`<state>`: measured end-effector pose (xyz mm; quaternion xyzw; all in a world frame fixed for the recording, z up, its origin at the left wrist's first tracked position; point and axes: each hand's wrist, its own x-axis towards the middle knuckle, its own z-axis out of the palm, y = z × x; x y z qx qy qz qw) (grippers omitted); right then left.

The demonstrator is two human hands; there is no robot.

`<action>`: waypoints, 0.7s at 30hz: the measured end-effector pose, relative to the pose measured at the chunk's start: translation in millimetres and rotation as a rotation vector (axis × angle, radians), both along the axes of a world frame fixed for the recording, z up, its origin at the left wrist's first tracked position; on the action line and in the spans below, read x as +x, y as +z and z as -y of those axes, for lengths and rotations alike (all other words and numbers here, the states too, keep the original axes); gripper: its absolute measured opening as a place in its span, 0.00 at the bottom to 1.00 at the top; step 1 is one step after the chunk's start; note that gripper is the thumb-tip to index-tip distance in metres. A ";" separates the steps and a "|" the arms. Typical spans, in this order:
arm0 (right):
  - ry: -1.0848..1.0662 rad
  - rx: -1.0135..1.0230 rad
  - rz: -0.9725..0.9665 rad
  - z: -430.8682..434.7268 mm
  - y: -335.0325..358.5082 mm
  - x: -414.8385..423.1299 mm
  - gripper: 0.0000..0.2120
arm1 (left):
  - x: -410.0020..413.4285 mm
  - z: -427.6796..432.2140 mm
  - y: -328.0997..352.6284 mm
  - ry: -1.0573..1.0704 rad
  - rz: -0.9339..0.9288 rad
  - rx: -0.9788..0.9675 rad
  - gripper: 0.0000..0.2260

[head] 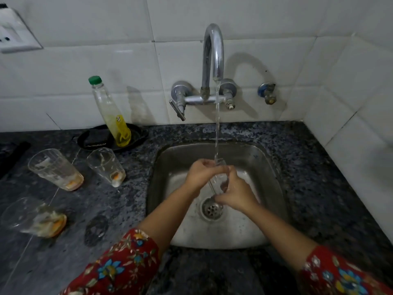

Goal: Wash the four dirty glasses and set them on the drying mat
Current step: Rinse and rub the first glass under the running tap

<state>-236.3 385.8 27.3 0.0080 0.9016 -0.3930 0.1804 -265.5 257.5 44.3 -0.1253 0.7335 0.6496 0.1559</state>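
Both hands hold one clear glass [221,179] over the steel sink [265,167], under the water running from the tap [213,52]. My left hand [201,174] grips its upper part near the rim. My right hand [236,192] grips its lower part, fingers curled round it. Three dirty glasses with orange residue stand on the counter to the left: one at the far left back [56,169], one nearer the sink [106,167], and one at the front left [34,218].
A soap bottle [110,116] with a green cap stands in a black dish [136,135] behind the glasses. The dark speckled counter [319,167] surrounds the sink. White tiled walls close in behind and at the right. A switch plate [12,33] is at the top left.
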 end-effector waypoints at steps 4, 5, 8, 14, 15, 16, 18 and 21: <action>-0.199 -0.799 0.367 5.5 8.3 -11.9 0.31 | -12.3 19.1 4.2 -0.162 0.026 0.100 0.13; -0.237 -0.850 0.341 8.9 8.2 -15.8 0.30 | -16.1 23.6 3.8 -0.126 0.023 0.122 0.13; -0.200 -0.809 0.246 17.6 6.7 -20.6 0.32 | -26.6 30.8 11.0 0.227 -0.107 0.136 0.17; -0.062 -0.626 0.247 -0.9 -6.5 -13.2 0.32 | -51.7 37.5 46.7 0.355 -0.458 -0.041 0.31; -0.114 -0.630 0.237 -2.6 -8.5 -17.4 0.33 | -56.1 37.2 50.8 0.341 -0.482 -0.086 0.32; -0.145 -0.642 0.226 -2.2 -9.3 -21.7 0.34 | -60.6 37.2 52.9 0.333 -0.495 -0.115 0.34; -0.138 -0.678 0.207 2.9 -7.4 -26.4 0.35 | -65.0 36.2 56.2 0.333 -0.495 -0.121 0.36; -0.097 -0.695 0.190 5.3 -4.6 -22.5 0.35 | -64.4 34.4 55.1 0.317 -0.522 -0.163 0.36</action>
